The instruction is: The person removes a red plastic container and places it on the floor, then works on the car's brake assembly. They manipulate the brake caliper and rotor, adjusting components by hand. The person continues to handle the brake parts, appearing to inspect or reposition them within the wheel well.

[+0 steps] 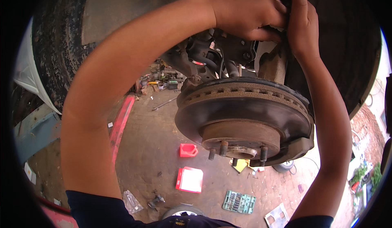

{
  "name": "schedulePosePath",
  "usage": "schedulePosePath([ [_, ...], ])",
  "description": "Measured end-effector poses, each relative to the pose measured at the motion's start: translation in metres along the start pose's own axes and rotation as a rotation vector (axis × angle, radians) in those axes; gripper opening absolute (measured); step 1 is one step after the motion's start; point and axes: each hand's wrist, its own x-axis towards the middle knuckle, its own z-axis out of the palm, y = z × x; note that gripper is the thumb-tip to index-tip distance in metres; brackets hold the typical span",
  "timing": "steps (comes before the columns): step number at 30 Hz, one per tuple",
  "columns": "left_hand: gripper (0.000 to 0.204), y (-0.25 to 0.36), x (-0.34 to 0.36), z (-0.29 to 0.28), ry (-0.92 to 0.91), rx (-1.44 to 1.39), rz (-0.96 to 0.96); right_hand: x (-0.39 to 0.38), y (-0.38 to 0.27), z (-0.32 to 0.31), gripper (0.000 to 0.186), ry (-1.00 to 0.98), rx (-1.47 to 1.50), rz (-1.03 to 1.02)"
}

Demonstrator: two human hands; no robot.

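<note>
Both my arms reach up around the brake disc (241, 115), into the wheel arch. High above the disc, my left hand (253, 13) is closed, its fingers curled round a dark part that I cannot make out. Right beside it, my right hand (303, 28) is closed against the same dark area, with one digit pointing up and the other fingers mostly hidden. The disc is rusty at its vented edge, and wheel studs (223, 148) stick out of its hub. Dark suspension parts (204, 54) show between my left forearm and the disc.
A brake caliper (296, 151) sits at the disc's right edge. On the floor below lie a red container (188, 150), a red-and-white box (190, 180), a green socket set (239, 202) and a power tool (155, 201). A red beam (122, 124) runs along the left.
</note>
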Motion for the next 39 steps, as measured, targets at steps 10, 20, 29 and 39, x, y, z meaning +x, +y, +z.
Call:
schedulePosePath([
  [10,0.038,-0.011,-0.040,-0.005,0.088,-0.350,-0.840,-0.002,0.010,-0.007,0.045,-0.518,-0.661,-0.274],
  [20,0.040,0.067,-0.128,0.066,0.972,-1.036,-1.444,0.007,-0.005,-0.003,0.035,-0.760,-0.645,0.006],
  [29,0.052,0.061,-0.104,0.098,1.193,-0.655,-1.415,0.006,0.007,-0.001,0.033,-0.626,-0.655,-0.052],
  [39,0.031,0.052,-0.133,0.084,1.065,-0.927,-1.317,0.005,0.000,0.001,0.031,-0.655,-0.633,-0.003],
])
